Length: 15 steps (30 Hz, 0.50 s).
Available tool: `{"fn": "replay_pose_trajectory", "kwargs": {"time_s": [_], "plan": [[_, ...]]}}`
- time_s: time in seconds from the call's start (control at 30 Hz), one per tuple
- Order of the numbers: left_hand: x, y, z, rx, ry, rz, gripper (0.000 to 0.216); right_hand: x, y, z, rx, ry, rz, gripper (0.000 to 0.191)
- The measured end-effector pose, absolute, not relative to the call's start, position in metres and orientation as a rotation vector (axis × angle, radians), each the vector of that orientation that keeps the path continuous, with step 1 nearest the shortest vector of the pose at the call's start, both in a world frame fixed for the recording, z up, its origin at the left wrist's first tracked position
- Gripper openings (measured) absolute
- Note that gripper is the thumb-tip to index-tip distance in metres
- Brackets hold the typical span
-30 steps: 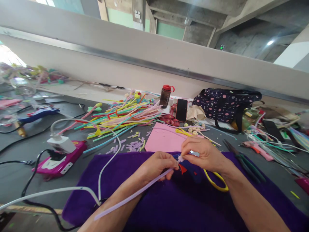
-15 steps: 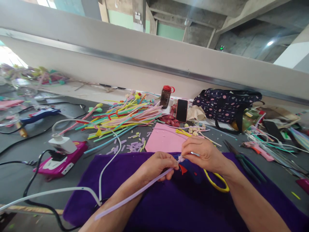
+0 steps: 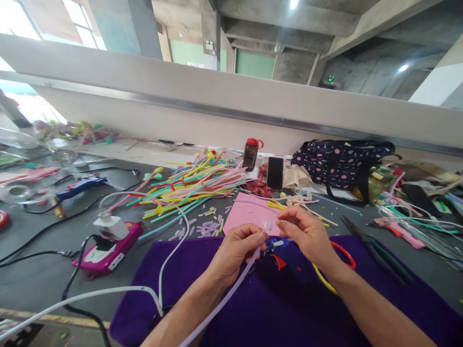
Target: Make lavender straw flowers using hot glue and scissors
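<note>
My left hand (image 3: 240, 248) pinches a lilac pipe cleaner (image 3: 220, 303) that runs down over my left forearm. At its upper end, just above my fingertips, sits a small pale lilac tuft (image 3: 266, 225). Close beside that end is my right hand (image 3: 304, 236), its thumb and forefinger apart and holding nothing that I can see. Under the hands lies a blue tool with red parts (image 3: 280, 258), partly hidden. A red loop handle (image 3: 346, 255) and a yellow loop handle (image 3: 323, 279) show past my right wrist, partly covered by it.
A purple cloth (image 3: 152, 284) covers the front, with dark-handled pliers (image 3: 379, 250) on its right. Behind are a pink sheet (image 3: 238, 214), lilac snippets (image 3: 208, 230), many coloured pipe cleaners (image 3: 195, 185), a bottle (image 3: 250, 155) and a phone (image 3: 275, 173). A magenta power strip (image 3: 108, 255) with cables is left.
My right fingers have come away from the tip of the lilac pipe cleaner and spread. My left hand keeps its pinch. The red loop handle has come into view, and the camera has tilted up.
</note>
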<state>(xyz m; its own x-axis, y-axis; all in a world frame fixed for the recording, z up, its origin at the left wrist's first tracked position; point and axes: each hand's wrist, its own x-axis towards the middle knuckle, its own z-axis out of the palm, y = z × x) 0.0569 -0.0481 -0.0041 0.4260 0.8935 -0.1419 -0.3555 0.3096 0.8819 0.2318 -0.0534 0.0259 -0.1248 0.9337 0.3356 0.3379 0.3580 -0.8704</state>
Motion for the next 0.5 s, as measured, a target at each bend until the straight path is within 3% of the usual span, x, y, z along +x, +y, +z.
{"fn": "replay_pose_trajectory", "kwargs": {"time_s": [0.2,0.5], "plan": [[0.056,-0.051,-0.001,0.919,0.769,1.058,0.018,0.213,-0.058,0.017,-1.03,-1.455,1.136,0.012],[0.059,-0.056,-0.001,1.155,0.934,1.193,0.02,0.209,-0.063,0.021,-0.972,-1.385,1.106,0.014]]}}
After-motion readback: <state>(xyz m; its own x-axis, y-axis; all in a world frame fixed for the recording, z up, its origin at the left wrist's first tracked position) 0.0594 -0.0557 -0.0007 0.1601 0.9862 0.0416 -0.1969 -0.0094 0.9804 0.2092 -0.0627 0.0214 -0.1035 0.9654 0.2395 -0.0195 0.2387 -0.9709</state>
